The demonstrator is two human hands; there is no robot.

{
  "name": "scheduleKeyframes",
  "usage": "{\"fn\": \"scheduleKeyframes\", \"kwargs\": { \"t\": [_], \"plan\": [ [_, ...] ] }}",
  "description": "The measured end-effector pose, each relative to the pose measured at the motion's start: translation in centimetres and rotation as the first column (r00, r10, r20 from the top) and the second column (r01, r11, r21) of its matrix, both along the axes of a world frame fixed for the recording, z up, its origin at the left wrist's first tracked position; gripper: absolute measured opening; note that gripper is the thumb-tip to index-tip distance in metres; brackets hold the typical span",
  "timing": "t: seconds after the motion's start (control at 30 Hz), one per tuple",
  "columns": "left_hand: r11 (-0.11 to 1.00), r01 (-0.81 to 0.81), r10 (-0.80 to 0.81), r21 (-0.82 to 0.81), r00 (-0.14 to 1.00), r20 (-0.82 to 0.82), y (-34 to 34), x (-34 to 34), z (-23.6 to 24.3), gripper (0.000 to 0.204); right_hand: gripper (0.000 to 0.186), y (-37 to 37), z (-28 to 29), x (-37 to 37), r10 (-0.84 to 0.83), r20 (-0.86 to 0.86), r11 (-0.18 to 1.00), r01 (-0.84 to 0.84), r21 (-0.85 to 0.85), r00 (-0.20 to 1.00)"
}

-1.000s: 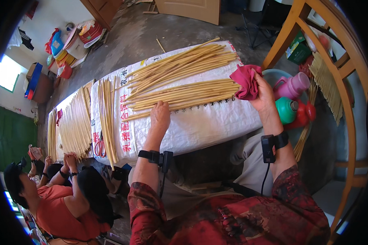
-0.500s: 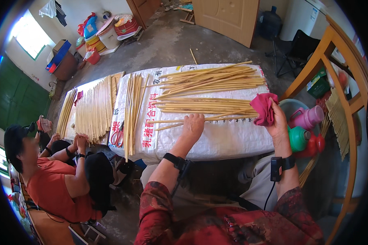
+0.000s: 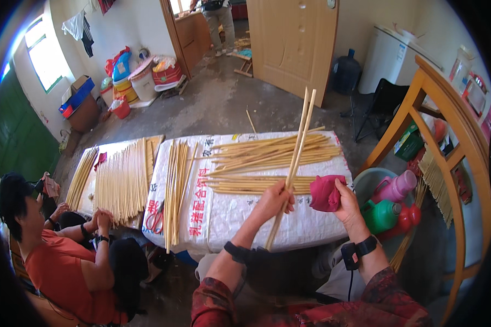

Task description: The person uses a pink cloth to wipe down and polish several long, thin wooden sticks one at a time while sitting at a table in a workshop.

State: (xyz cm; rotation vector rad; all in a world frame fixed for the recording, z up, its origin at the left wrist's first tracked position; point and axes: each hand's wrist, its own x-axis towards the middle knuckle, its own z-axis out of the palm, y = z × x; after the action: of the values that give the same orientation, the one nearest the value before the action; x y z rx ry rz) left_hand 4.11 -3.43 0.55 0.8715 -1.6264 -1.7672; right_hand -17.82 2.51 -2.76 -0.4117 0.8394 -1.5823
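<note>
My left hand (image 3: 273,203) is closed around two pale, thin cane sticks (image 3: 301,136), which stand steeply tilted above the table with their tops leaning slightly right. In my right hand (image 3: 348,208) is a bunched magenta cloth (image 3: 325,193), just right of the sticks and apart from them. A white woven sack cover (image 3: 245,223) lies beneath my hands. On it, crosswise canes form a far pile (image 3: 273,151) and a nearer pile (image 3: 240,184). Another bundle (image 3: 174,191) runs lengthwise at the left, beside red-handled scissors (image 3: 156,219).
At the left, a seated person (image 3: 65,267) in orange has clasped hands by a board of lined-up canes (image 3: 121,180). To my right are a basin (image 3: 363,180), a pink jug (image 3: 399,186), a green jug (image 3: 381,217) and a wooden chair (image 3: 390,117). Another person (image 3: 221,24) stands beyond the doorway.
My left hand has lifted two sticks off the table and swung them from lying flat to nearly upright. The right hand's cloth is now off the near pile's ends. My view has tilted up.
</note>
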Motion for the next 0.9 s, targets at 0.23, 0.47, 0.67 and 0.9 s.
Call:
{"fn": "scheduleKeyframes", "kwargs": {
  "t": [0.23,0.47,0.67,0.9],
  "plan": [
    [0.969,0.237,-0.229,0.072,0.969,-0.096,2.4,-2.4,-1.5,0.016,0.033,-1.5,4.2,5.3,0.148,-0.161,0.967,-0.176,-0.181,0.976],
    [0.876,0.321,-0.228,0.359,0.933,-0.277,3.6,-3.0,-2.2,0.023,0.022,-1.9,3.8,6.2,0.083,-0.04,0.992,-0.087,-0.095,0.996],
    [0.793,0.412,-0.362,0.448,0.911,-0.197,6.3,-2.8,-2.6,0.031,0.019,-3.6,3.1,1.8,-0.216,-0.073,0.964,0.201,-0.173,0.974],
    [0.783,0.425,-0.334,0.453,0.903,-0.27,8.3,-1.0,-2.2,0.03,0.018,-4.5,1.8,-1.1,-0.316,-0.007,0.936,0.31,-0.164,0.949]
  ]
}}
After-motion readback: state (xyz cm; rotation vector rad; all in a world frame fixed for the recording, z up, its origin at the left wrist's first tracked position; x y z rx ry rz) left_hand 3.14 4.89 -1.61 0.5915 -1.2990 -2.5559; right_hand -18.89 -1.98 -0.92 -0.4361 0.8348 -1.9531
